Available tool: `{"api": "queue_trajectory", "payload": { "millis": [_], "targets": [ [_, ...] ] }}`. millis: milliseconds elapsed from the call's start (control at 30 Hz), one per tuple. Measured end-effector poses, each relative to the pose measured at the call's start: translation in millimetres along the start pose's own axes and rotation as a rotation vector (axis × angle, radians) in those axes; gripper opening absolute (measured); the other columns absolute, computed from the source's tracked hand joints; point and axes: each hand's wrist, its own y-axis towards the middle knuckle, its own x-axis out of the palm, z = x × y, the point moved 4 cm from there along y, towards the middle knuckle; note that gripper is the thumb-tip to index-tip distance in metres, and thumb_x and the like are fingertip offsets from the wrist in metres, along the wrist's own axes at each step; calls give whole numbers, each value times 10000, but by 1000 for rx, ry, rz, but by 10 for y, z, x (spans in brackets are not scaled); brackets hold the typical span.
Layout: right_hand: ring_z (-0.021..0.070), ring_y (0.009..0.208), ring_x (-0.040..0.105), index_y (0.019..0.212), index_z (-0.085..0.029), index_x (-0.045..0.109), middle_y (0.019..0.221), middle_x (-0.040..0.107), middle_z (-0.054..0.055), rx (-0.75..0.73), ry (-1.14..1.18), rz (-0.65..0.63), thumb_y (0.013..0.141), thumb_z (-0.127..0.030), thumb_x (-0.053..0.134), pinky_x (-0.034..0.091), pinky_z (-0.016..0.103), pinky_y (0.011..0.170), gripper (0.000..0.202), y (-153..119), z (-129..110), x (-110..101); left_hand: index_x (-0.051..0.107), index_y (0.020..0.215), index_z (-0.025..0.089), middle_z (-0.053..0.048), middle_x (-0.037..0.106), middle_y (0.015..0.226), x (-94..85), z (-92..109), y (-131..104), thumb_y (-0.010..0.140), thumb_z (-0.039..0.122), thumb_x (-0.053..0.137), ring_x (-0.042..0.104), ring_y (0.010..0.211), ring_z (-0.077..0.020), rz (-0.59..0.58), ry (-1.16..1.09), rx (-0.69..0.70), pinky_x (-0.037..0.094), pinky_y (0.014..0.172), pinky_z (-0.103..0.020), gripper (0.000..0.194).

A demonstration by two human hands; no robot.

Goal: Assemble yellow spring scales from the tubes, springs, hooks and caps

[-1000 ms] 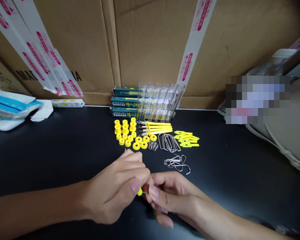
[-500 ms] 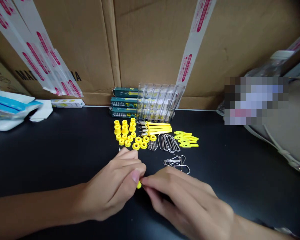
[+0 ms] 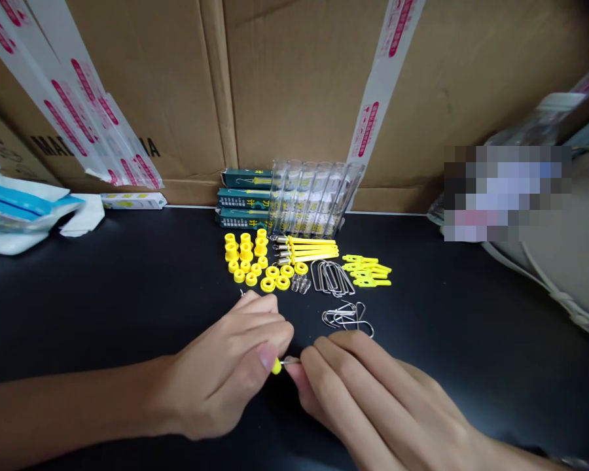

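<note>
My left hand point(image 3: 235, 366) is closed around a yellow plastic rod point(image 3: 276, 366), whose rounded end sticks out by the thumb. A small silvery tip point(image 3: 242, 294) pokes out on the far side of the fist. From the rod's yellow end a thin metal hook point(image 3: 290, 361) runs across to my right hand point(image 3: 368, 392), which pinches it between thumb and forefinger. Most of the rod and part of the hook are hidden by my fingers. Just beyond the hands lie loose wire hooks point(image 3: 346, 315) and bent metal wires point(image 3: 331, 278).
Yellow caps and rings point(image 3: 245, 250), small springs point(image 3: 300, 283), yellow rods with springs point(image 3: 307, 250) and flat yellow pieces point(image 3: 368, 269) lie on the black table. Behind them clear tubes point(image 3: 314, 196) stand against green boxes point(image 3: 243, 198). A bag point(image 3: 564, 235) sits at right, a plastic packet point(image 3: 24, 209) at left.
My right hand has moved slightly right, away from the left, so the metal hook now shows between them. My left hand, still around the yellow rod, has shifted a little right.
</note>
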Motion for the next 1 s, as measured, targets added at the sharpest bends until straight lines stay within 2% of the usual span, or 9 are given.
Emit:
{"api": "queue_trajectory", "payload": {
  "millis": [67,200,300,567,700,833,900,1000],
  "targets": [
    [232,676,762,893,-103,735,794,797,73,-31,-19,6,974,-71,548,589,298,547,207,-21,-37,17,276,745,216,3,420,720,14,3,-2,1060,463,58,381,716,-187,-19,-10,8,321,759,-379,455],
    [241,648,757,886,-108,735,772,797,69,73,-42,18,999,-94,502,578,328,533,260,-12,-52,17,282,742,218,5,411,717,16,-10,3,1056,487,74,380,714,-190,-9,-55,-12,317,760,-381,463],
    [215,600,745,841,-129,742,728,793,44,59,-47,35,1003,-72,470,574,303,508,322,32,-72,-26,281,742,218,8,407,718,16,-18,6,1054,495,75,381,709,-187,-4,-70,-12,316,759,-378,466],
    [200,605,748,893,-183,748,690,774,32,61,22,12,969,-126,579,578,234,502,194,15,-9,-47,280,733,218,-4,435,696,23,20,22,1050,471,58,402,688,-188,-12,-11,34,343,729,-387,462],
    [170,559,729,898,-199,745,632,755,11,34,11,-6,988,-140,545,539,207,440,227,9,-25,-27,258,719,214,17,391,657,13,86,58,1042,449,178,374,628,-164,36,63,99,337,666,-368,408],
    [151,486,705,760,-182,733,564,727,4,-4,-54,35,1016,-111,461,492,222,380,380,50,-59,-50,211,720,220,27,363,635,18,122,69,1005,304,270,360,612,-165,55,119,151,307,637,-366,302],
    [132,477,696,729,-197,732,558,724,-11,-35,-96,47,1020,-87,420,482,216,367,441,79,-78,-73,196,723,222,27,365,633,26,130,66,971,281,303,355,606,-169,40,148,163,294,625,-367,277],
    [135,505,696,758,-210,736,590,731,-12,36,-109,47,1021,-97,408,477,230,365,436,108,-65,-99,204,724,221,27,363,628,31,133,60,940,280,337,359,606,-172,20,145,151,296,622,-367,261]
  ]
}}
